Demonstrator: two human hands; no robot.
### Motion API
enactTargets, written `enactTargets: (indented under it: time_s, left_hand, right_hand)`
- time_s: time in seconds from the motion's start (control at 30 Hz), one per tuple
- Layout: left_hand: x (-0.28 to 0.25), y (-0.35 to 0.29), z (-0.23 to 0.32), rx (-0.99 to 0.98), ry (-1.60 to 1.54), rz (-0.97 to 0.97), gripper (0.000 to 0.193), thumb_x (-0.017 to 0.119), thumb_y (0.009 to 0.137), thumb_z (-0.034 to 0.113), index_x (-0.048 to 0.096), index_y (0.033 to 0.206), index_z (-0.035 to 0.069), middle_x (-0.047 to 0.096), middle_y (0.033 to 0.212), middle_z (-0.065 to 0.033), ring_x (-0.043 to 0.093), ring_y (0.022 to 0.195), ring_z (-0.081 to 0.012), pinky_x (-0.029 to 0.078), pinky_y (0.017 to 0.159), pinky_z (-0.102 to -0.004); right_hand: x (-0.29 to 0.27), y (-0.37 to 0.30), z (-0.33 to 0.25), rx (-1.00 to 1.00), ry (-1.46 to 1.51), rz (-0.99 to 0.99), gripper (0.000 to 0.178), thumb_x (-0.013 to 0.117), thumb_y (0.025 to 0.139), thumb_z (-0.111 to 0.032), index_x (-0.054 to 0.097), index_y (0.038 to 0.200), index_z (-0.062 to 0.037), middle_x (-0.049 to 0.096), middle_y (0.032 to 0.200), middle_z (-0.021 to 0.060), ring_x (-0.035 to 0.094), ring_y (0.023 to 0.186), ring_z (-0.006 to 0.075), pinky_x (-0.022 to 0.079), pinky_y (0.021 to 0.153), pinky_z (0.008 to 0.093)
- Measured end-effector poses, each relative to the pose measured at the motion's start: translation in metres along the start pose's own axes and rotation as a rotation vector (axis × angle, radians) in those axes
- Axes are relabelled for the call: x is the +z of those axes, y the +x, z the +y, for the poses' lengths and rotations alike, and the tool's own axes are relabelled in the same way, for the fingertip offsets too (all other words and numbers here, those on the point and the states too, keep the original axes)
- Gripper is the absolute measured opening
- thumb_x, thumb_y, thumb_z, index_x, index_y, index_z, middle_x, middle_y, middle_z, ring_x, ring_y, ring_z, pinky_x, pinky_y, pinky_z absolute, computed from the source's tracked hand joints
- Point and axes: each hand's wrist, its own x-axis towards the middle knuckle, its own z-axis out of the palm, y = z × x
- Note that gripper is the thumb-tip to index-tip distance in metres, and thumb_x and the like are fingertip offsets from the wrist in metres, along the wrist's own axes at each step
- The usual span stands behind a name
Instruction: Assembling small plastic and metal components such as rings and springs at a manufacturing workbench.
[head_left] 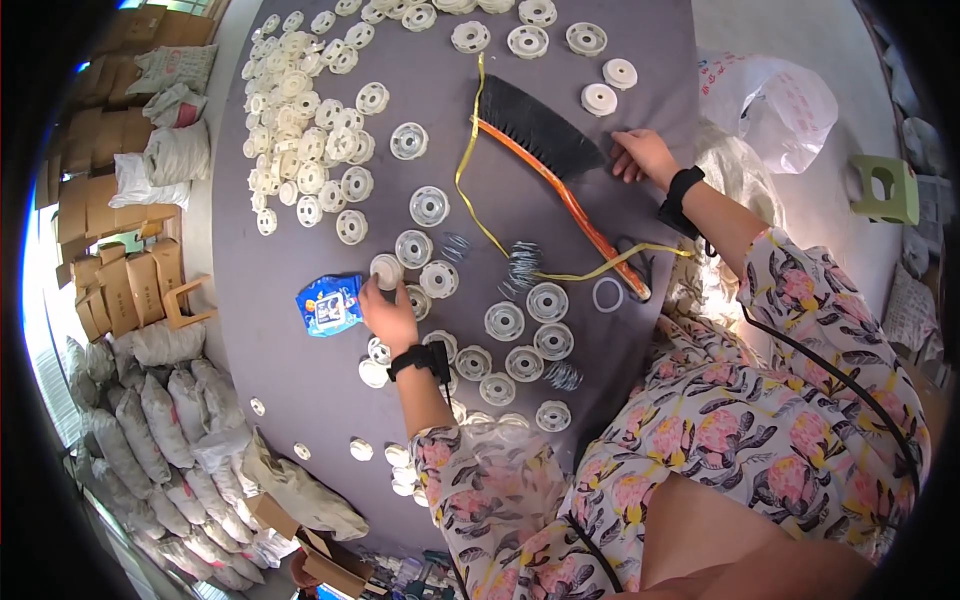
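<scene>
My left hand [390, 318] is closed on a white plastic disc [386, 270], pinched between thumb and fingers just above the grey table [300, 380]. A blue packet of wipes [330, 305] lies right beside that hand. Close by on its other side are several round wheel-like parts with metal centres [413, 249]. My right hand [645, 157] hovers by the table's right edge, fingers apart and nothing seen in them. Nearest to it are the black bristles [545, 125] of a brush with an orange handle [580, 215]. Two white discs [599, 99] lie just beyond.
A heap of white plastic parts [295, 130] covers the far left of the table. Coiled springs [523, 265], a yellow strap [465, 180] and a clear ring [607, 293] lie mid-table. Sacks [150, 425] and cartons stand left; a plastic bag [770, 110] and a green stool [885, 190] stand right.
</scene>
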Motion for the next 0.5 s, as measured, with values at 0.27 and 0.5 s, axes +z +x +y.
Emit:
enactTargets:
  time_s: [0.27, 0.5]
  left_hand:
    - [-0.031, -0.067, 0.033, 0.092, -0.264, -0.081, 0.037, 0.06, 0.079, 0.011, 0.053, 0.114, 0.002, 0.053, 0.118, -0.0175, 0.047, 0.111, -0.0349, 0.033, 0.095, -0.0439]
    - [-0.045, -0.222, 0.08, 0.09, -0.399, -0.377, 0.019, 0.063, 0.076, 0.003, 0.059, 0.095, 0.004, 0.059, 0.095, -0.0114, 0.055, 0.092, -0.0297, 0.04, 0.083, -0.0393]
  right_hand:
    - [0.0, 0.008, -0.007, -0.022, -0.045, -0.024, 0.038, 0.047, 0.087, -0.034, 0.06, 0.083, 0.0016, 0.065, 0.066, 0.0118, 0.058, 0.044, 0.016, 0.041, 0.038, 0.0252]
    - [-0.031, -0.002, 0.038, -0.193, 0.317, 0.1, 0.037, 0.048, 0.089, -0.035, 0.058, 0.076, -0.0024, 0.06, 0.061, 0.0068, 0.054, 0.046, 0.0147, 0.04, 0.044, 0.0253]
